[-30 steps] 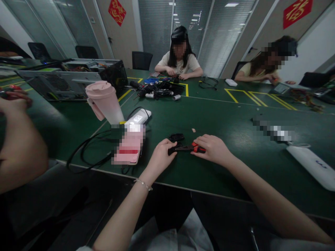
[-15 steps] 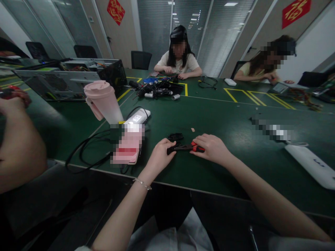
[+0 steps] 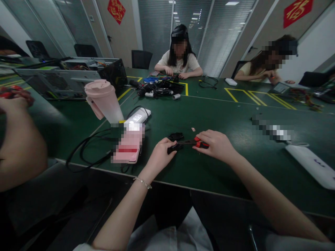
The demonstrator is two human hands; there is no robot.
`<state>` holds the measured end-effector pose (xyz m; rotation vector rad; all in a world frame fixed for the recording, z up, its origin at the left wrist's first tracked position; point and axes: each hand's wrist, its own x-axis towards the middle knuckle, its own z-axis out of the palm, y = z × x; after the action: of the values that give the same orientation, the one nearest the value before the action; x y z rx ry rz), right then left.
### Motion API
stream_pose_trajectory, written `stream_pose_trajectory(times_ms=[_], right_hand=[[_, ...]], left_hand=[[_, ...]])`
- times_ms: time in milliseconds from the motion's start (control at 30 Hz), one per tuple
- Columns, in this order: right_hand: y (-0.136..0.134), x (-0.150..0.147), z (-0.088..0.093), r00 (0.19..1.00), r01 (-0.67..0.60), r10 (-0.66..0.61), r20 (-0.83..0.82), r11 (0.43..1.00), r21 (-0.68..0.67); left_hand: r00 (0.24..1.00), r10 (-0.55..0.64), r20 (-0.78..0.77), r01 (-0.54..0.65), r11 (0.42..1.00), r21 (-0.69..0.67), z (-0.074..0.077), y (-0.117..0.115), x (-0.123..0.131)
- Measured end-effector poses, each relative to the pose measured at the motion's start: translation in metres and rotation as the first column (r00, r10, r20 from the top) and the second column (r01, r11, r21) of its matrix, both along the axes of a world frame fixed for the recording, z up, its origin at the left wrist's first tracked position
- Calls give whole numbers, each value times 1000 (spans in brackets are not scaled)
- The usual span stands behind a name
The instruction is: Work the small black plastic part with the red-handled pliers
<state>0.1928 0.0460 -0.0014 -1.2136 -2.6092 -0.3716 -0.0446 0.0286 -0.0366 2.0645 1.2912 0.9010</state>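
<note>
Near the front edge of the green table, my left hand (image 3: 165, 150) pinches a small black part (image 3: 172, 148) between thumb and fingers. My right hand (image 3: 210, 142) is closed around red and black pliers (image 3: 201, 142), whose jaws point left and reach the black part. Whether the jaws grip anything is too small to tell. Just behind my left fingertips lies another black piece (image 3: 176, 135) on the table. A small pale scrap (image 3: 193, 129) sits behind the pliers.
To the left stand a pink cup (image 3: 103, 99), a pink phone (image 3: 128, 148) and black cables. Farther back are an open computer case (image 3: 62, 82) and a heap of black parts (image 3: 157, 89). A white power strip (image 3: 311, 165) lies right. Other people sit around the table.
My right hand and the pliers have shifted slightly right and away from me, and the pliers' angle has changed a little. My left hand has stayed almost in place, still holding the black part.
</note>
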Motion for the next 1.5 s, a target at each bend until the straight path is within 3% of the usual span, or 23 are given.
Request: stream_pose_trajectory(times_ms=[267, 433, 700, 1200, 1367, 1500], right_hand=[[1, 9, 1, 998, -13, 11, -60, 999, -39], [5, 12, -5, 990, 3, -23, -136, 990, -142], [11, 17, -8, 994, 15, -39, -107, 975, -221], [24, 37, -1, 982, 123, -145, -120, 977, -173], [32, 49, 4, 972, 146, -176, -157, 971, -188], [33, 57, 3, 961, 166, -198, -194, 972, -168]], left_hand=[[1000, 3, 19, -4, 999, 42, -7, -1, -1], [1000, 22, -12, -21, 996, 82, -9, -3, 0], [998, 46, -48, -38, 985, 169, -13, -3, 1], [997, 66, -36, -57, 979, 196, -17, -4, 1], [987, 119, -109, -84, 956, 281, -10, -12, 2], [974, 175, -143, -114, 926, 359, 4, -35, -4]])
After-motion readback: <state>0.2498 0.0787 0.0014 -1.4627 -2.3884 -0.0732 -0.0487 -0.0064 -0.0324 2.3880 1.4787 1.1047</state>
